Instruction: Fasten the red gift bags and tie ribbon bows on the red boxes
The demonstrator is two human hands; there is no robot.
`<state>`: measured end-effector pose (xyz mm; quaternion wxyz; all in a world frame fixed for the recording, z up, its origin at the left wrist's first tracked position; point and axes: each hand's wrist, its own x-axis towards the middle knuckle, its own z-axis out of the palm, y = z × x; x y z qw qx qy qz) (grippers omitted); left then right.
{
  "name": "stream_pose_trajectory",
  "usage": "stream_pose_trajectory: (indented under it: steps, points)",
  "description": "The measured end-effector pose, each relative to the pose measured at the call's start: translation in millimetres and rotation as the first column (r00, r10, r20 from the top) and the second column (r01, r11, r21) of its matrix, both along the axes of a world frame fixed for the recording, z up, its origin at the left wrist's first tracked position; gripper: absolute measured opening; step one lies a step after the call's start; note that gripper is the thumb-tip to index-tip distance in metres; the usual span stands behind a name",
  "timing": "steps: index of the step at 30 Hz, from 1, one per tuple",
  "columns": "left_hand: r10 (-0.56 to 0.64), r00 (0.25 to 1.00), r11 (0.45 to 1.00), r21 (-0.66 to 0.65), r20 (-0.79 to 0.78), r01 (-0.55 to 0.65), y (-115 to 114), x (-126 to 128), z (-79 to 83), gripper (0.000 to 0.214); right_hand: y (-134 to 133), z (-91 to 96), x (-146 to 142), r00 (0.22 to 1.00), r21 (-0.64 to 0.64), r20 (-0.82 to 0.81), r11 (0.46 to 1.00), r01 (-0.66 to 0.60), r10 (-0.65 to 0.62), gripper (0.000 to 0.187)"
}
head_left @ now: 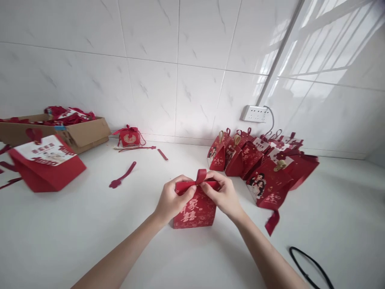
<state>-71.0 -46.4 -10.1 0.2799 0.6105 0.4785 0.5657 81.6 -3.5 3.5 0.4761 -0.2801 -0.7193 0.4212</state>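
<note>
A red gift box with pale printed characters stands upright on the white table in front of me. A red ribbon loop rises from the middle of its top edge. My left hand is closed on the top left of the box, thumb on the front by the base of the loop. On the other side, my right hand pinches the top edge, its thumb also close to the loop. Both sets of fingertips behind the box are partly hidden.
Several finished red boxes with loops stand at the right. At the left are a larger red box, a cardboard carton, a small red pouch and a loose ribbon strip. A black cord lies front right; a power strip hangs behind.
</note>
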Motion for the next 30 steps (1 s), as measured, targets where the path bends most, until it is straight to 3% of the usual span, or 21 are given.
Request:
stream_pose_trajectory:
  steps: [7,15,30]
  points:
    - [0.009,1.0,0.998,-0.061,0.014,-0.008,-1.0,-4.2,1.5,0.021,-0.4,3.4,-4.1,1.0,-0.045,-0.019,0.999,0.014,-0.015,0.008]
    - [0.111,0.994,0.993,-0.05,0.019,-0.11,4.4,-5.1,-2.2,0.024,1.1,0.7,-5.8,0.999,-0.109,-0.047,0.994,-0.023,0.018,0.011]
    - [0.107,0.994,0.994,-0.01,-0.012,-0.107,-0.8,2.0,-3.7,0.014,0.9,-1.7,0.4,1.0,-0.017,-0.004,1.0,-0.022,0.022,0.007]
